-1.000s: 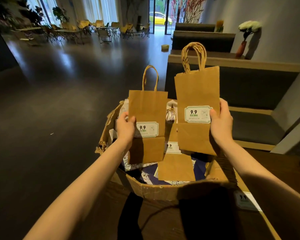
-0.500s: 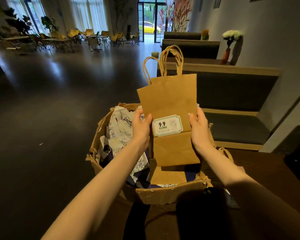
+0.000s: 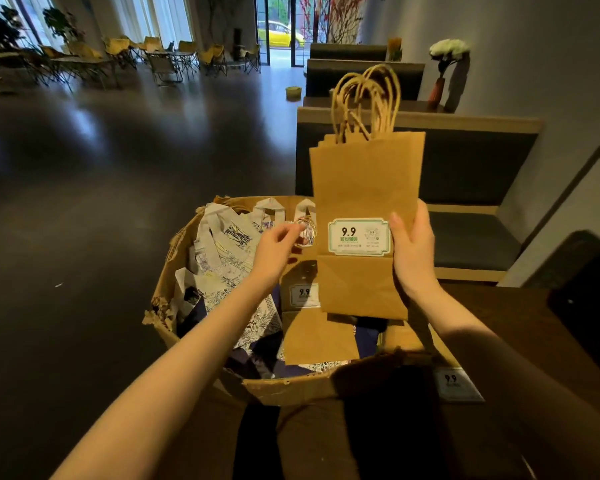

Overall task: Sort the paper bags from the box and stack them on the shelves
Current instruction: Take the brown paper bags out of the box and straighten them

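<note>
My right hand (image 3: pixel 412 247) grips the right edge of a small stack of flat brown paper bags (image 3: pixel 364 188), held upright above the box, each with twisted handles and a "9.9" label. My left hand (image 3: pixel 278 244) is off the stack, its fingers loosely curled over the box and holding nothing. The torn cardboard box (image 3: pixel 291 389) below holds another brown bag (image 3: pixel 312 327) lying flat and several white printed bags (image 3: pixel 226 258) on its left side.
A dark wooden table (image 3: pixel 534 327) carries the box, with another labelled brown bag (image 3: pixel 456 382) beside it at the right. A dark bench seat (image 3: pixel 465 237) stands behind. Open dark floor (image 3: pixel 84 202) spreads to the left, with chairs far back.
The two bags held apart were brought together into one stack. My left hand then let go and dropped toward the box, leaving my right hand alone holding the stack.
</note>
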`<action>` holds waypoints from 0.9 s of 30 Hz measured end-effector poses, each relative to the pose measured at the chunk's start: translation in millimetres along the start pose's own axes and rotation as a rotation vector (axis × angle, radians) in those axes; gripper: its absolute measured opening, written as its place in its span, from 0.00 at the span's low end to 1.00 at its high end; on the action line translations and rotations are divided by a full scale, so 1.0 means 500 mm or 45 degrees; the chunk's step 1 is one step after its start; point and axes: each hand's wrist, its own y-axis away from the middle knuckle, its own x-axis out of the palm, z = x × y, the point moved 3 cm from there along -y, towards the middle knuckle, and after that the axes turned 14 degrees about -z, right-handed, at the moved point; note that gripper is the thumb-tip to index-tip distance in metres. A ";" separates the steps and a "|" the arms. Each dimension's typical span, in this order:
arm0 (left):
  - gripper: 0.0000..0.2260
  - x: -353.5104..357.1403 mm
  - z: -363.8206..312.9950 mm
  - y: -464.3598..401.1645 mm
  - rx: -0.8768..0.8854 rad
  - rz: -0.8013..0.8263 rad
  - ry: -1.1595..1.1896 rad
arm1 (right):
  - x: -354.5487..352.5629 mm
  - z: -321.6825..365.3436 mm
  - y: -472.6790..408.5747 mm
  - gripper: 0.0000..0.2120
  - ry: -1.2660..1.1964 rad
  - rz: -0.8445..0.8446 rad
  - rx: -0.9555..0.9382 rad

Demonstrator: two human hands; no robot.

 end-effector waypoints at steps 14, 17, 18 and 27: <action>0.40 0.031 0.181 -0.047 -0.276 -0.043 -1.033 | -0.005 -0.065 -0.034 0.13 0.008 -0.077 0.062; 0.40 0.040 0.182 -0.042 -0.249 -0.088 -1.231 | -0.009 -0.080 -0.038 0.14 0.030 -0.104 0.058; 0.40 0.043 0.183 -0.040 -0.249 -0.108 -1.260 | -0.010 -0.084 -0.038 0.14 0.034 -0.109 0.060; 0.31 0.053 0.194 -0.040 -0.341 -0.104 -1.205 | -0.023 -0.091 -0.037 0.11 0.026 -0.125 0.080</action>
